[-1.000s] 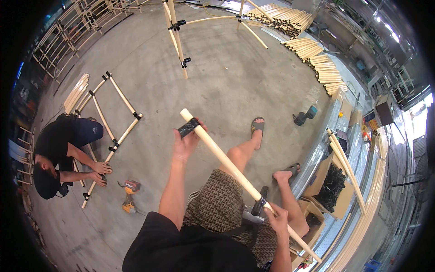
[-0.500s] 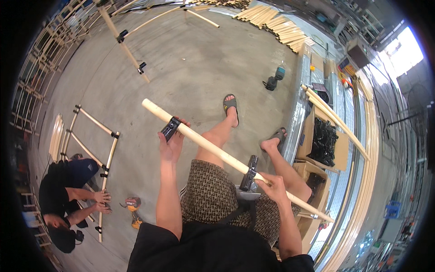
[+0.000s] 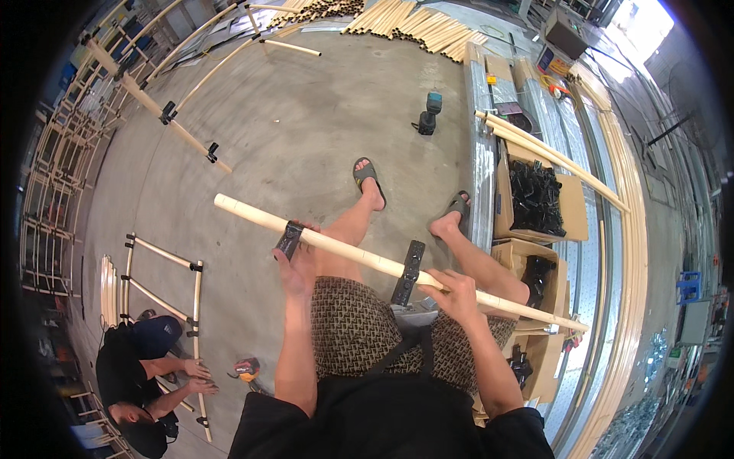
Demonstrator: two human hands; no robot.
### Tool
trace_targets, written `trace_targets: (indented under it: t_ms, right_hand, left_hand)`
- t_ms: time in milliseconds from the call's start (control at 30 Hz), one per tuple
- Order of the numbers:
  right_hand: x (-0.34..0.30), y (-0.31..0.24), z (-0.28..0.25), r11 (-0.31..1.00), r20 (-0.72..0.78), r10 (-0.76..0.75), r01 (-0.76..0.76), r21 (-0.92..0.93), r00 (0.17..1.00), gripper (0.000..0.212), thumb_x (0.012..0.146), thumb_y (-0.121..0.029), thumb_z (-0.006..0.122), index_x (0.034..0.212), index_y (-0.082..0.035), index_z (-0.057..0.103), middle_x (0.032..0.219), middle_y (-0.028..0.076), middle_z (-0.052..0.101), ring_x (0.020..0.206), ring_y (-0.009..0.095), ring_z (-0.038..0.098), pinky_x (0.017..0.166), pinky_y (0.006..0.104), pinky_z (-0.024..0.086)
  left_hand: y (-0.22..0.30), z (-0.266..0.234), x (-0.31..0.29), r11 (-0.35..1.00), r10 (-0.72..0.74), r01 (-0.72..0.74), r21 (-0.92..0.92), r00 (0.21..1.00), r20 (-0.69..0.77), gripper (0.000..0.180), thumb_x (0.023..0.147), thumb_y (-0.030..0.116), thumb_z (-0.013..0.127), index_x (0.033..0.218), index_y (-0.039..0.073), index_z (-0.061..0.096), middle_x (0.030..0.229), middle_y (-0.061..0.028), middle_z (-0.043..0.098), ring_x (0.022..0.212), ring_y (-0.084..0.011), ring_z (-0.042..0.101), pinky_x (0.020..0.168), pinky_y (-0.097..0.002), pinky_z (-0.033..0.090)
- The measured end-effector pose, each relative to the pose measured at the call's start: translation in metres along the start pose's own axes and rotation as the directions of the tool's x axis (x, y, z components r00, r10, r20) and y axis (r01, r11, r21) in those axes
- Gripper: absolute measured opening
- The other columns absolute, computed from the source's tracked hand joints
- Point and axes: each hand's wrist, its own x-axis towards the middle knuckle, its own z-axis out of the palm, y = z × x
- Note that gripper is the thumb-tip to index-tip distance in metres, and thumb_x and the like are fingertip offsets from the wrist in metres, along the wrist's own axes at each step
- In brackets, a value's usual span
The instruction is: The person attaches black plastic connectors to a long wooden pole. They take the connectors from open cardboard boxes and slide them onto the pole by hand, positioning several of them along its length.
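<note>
A long cream-coloured pipe (image 3: 352,258) slants across in front of me, its left end farther away and its right end over the boxes. My left hand (image 3: 300,264) is closed round a black pipe joint (image 3: 288,239) fitted on the pipe's left part. A second black pipe joint (image 3: 409,272) sits crosswise on the pipe, just left of my right hand (image 3: 456,295). That hand grips the pipe with its fingers wrapped over it; part of the fingers is hidden.
Cardboard boxes of black joints (image 3: 535,195) stand at my right, beside long pipes (image 3: 631,252). A cordless drill (image 3: 430,115) stands on the floor ahead; another power tool (image 3: 247,370) lies at left. A co-worker (image 3: 141,382) bends over a pipe frame (image 3: 197,298). Cut pipes (image 3: 413,27) lie far off.
The view has swung right. In my hands the pipe has turned a little flatter, and the right joint has tipped. My right hand still grips the pipe near that joint.
</note>
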Motion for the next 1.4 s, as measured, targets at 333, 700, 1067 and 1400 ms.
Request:
trace_targets:
  t_ms: [333, 700, 1067, 1400]
  right_hand:
    - [0.007, 0.017, -0.009, 0.970, 0.208, 0.114, -0.154, 0.187, 0.971, 0.038, 0.085, -0.036, 0.079, 0.102, -0.002, 0.074, 0.073, 0.017, 0.068, 0.065, 0.029, 0.066, 0.061, 0.0376, 0.049]
    - [0.030, 0.045, -0.014, 0.989, 0.409, 0.007, -0.067, 0.131, 0.912, 0.035, 0.088, -0.035, 0.074, 0.099, -0.003, 0.063, 0.081, 0.019, 0.067, 0.076, 0.035, 0.067, 0.067, 0.0475, 0.049]
    - [0.064, 0.028, -0.034, 0.877, 0.776, 0.216, -0.467, 0.112, 0.592, 0.052, 0.084, -0.048, 0.077, 0.089, 0.003, 0.069, 0.066, 0.006, 0.062, 0.065, 0.019, 0.060, 0.061, 0.0370, 0.046]
    - [0.008, 0.050, -0.004, 0.924, 0.195, 0.076, 0.004, -0.381, 0.978, 0.038, 0.075, -0.024, 0.079, 0.099, -0.004, 0.058, 0.080, 0.020, 0.067, 0.084, 0.041, 0.067, 0.074, 0.0493, 0.053]
  left_hand:
    - [-0.003, -0.002, 0.001, 0.994, -0.085, 0.071, 0.087, 0.984, 0.159, 0.101, 0.079, 0.077, 0.061, 0.145, 0.003, 0.041, 0.139, -0.0117, 0.052, 0.135, -0.0303, 0.045, 0.120, -0.0465, 0.030]
    - [-0.021, 0.021, -0.004, 0.989, -0.102, 0.088, 0.120, 0.988, 0.117, 0.081, 0.092, 0.064, 0.056, 0.142, 0.001, 0.045, 0.139, -0.0147, 0.052, 0.134, -0.0324, 0.046, 0.121, -0.0461, 0.028]
    - [-0.017, 0.049, -0.005, 0.993, -0.048, 0.033, 0.113, 0.990, 0.133, 0.073, 0.093, 0.060, 0.059, 0.134, 0.000, 0.053, 0.130, -0.0148, 0.060, 0.127, -0.0284, 0.053, 0.115, -0.0460, 0.034]
    - [-0.026, 0.059, -0.012, 0.989, -0.080, 0.092, 0.118, 0.991, -0.103, 0.048, 0.102, 0.043, 0.056, 0.125, 0.000, 0.056, 0.120, -0.0145, 0.064, 0.118, -0.0280, 0.058, 0.108, -0.0429, 0.042]
